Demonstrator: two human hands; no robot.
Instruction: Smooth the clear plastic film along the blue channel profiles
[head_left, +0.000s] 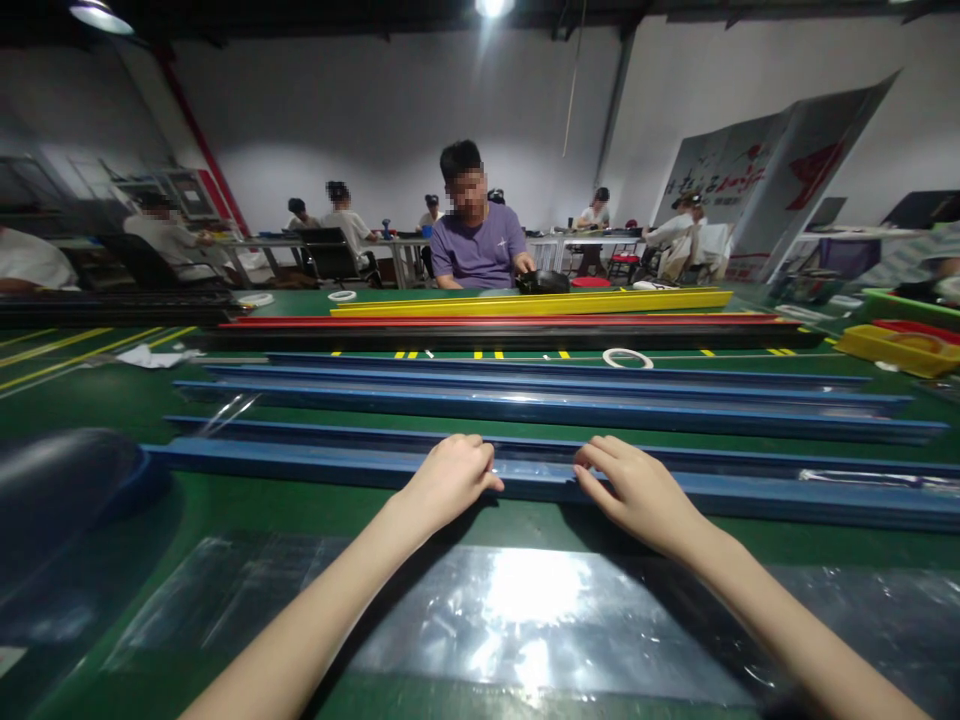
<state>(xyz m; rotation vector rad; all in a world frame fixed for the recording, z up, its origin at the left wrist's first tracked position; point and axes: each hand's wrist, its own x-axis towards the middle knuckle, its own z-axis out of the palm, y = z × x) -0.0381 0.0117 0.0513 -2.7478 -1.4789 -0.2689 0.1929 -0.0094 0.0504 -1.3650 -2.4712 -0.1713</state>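
Note:
A long blue channel-shaped strip (536, 472) lies across the green table in front of me. My left hand (454, 475) is closed over it left of centre, fingers curled, thumb at its near edge. Right of centre, my right hand (634, 492) has its thumb and fingertips pinching the near edge of the same strip. A bare stretch of the blue strip shows between the two hands. Nearer to me, under my forearms, a shiny clear plastic sheet (420, 610) is spread flat and reflects the overhead light.
Behind lie more blue strips (517, 400), a red and black strip (525, 332) and a yellow one (525, 302). A white ring (628, 358) rests near them. Bins (900, 350) stand at right, a dark rounded object (67, 510) at left. A person in purple (480, 245) sits opposite.

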